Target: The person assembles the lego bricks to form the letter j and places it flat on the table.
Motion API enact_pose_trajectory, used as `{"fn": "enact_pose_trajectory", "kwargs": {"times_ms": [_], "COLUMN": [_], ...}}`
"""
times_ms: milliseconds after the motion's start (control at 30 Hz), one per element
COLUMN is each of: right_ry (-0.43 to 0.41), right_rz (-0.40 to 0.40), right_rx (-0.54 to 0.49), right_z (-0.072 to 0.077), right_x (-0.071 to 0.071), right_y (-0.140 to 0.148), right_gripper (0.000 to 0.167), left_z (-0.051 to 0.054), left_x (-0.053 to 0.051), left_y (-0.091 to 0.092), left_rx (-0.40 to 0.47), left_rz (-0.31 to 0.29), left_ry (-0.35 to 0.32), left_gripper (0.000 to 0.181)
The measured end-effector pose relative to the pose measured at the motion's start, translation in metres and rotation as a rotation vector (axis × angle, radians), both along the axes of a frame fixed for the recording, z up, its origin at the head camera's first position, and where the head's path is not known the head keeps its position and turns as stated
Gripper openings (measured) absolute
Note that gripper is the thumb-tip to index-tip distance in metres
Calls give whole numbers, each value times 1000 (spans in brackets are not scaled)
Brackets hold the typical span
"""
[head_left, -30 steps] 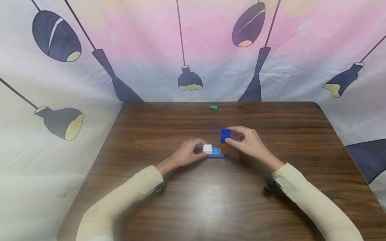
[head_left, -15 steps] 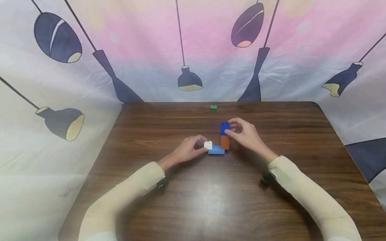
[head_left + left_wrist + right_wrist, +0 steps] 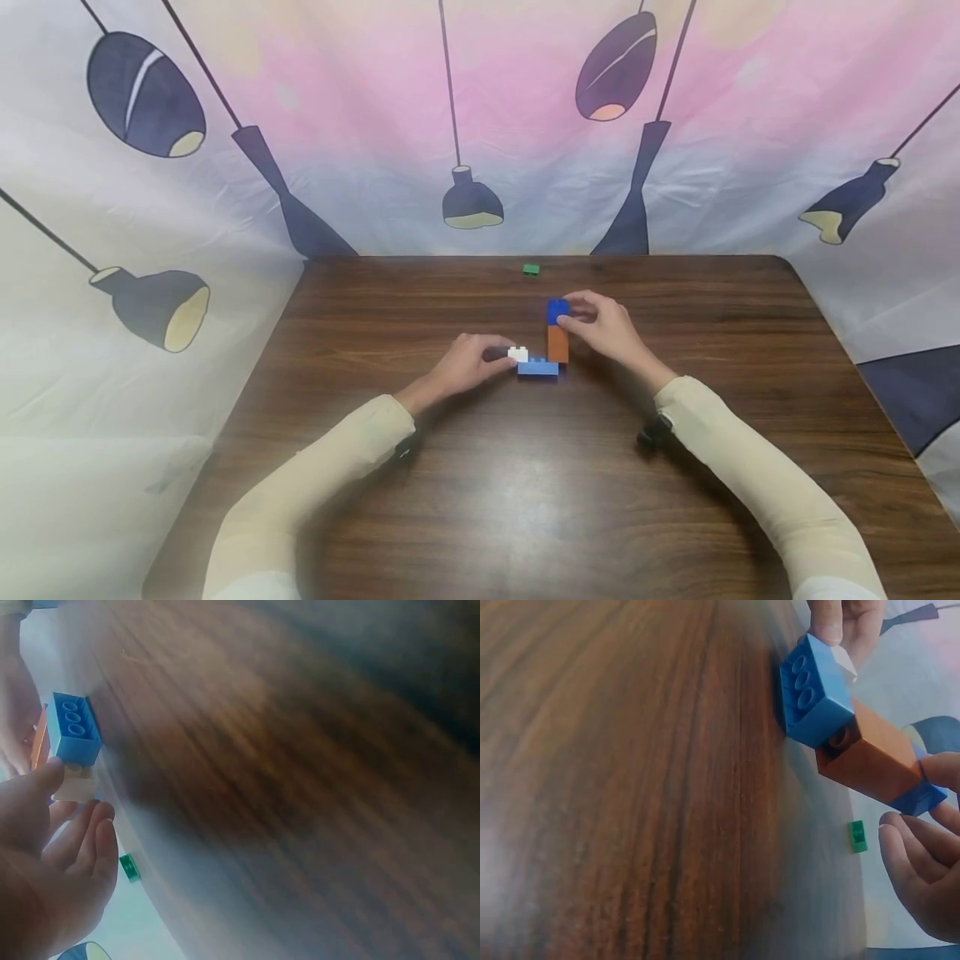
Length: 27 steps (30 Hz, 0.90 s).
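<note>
A joined set of toy building bricks is held off the table between both hands. Its base is a long light blue brick (image 3: 537,368), whose hollow underside shows in both wrist views. On its left end sits a white brick (image 3: 517,354), pinched by my left hand (image 3: 467,367) between thumb and fingers. At the right end an orange brick (image 3: 557,343) stands tall, overhanging the base slightly. Atop it is a dark blue brick (image 3: 557,309), which my right hand (image 3: 606,327) grips between thumb and fingers; in the right wrist view the fingers partly cover this dark blue brick (image 3: 919,799).
A small green brick (image 3: 531,269) lies alone near the far edge of the brown wooden table (image 3: 480,483). Behind and beside the table hangs a cloth (image 3: 375,125) printed with lamps.
Both hands have raised the joined bricks and tipped them, so the front faces show more and the top studs less. The grips look the same. The green brick has stayed put.
</note>
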State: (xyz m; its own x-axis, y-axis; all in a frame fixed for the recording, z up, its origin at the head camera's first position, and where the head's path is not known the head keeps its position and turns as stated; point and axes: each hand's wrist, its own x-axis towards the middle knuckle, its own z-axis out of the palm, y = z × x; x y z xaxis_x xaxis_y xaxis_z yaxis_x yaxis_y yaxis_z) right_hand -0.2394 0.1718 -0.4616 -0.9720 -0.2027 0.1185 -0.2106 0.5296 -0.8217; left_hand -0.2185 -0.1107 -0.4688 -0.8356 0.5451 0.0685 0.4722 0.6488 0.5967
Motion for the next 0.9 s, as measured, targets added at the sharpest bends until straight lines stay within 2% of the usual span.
{"fn": "enact_pose_trajectory", "kwargs": {"times_ms": [433,900], "right_ry": [-121,-123], "right_rz": [-34,-8], "right_rx": [14,36], "right_z": [-9,-21], "right_x": [-15,-23], "right_y": [-2,-1], "right_gripper": [53,53], "left_z": [1,-3], "left_x": [-9,-15], "left_y": [-1,0], "left_rx": [19,-25], "left_rz": [2,14], "left_ry": [-27,-54], "left_gripper": [34,38]}}
